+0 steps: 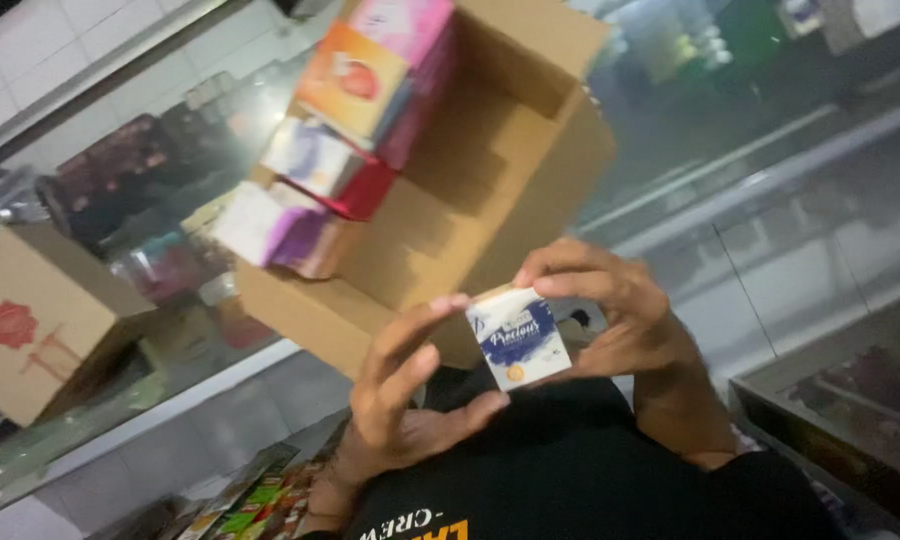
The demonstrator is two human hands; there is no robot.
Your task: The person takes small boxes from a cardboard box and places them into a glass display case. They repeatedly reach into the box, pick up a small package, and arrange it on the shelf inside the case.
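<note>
both hands hold 1 small box [518, 337] between them. the left hand [410, 400] has its fingers [425, 318] spread and bent, with a fingertip on the box's upper left corner and the thumb under its lower left side. the right hand [610, 310] curls around the right side, its fingers pressed on the top edge and the back. the small box is of smooth white card with a blue brushed patch on the front and a little round orange mark near the bottom corner; it is a flat rectangular shape, tilted a bit.

just behind the small box stands a big open carton [510, 170] of plain brown corrugated card, with its flaps up and its inside walls bare on the right part. the small box is in front of the carton's lower edge, not inside it. in the left part of the carton are about 4 stacked packs [340, 140]: glossy, rectangular, in orange, pink, white, red and purple, a little blurred.

to the left of the carton, well apart, is a second brown carton [40, 310], closed, with a red printed emblem on its side. both cartons rest on a glass counter top [770, 190], shiny and with reflections. below the small box is the person's black shirt [570, 470] of soft cloth, with orange print.
</note>
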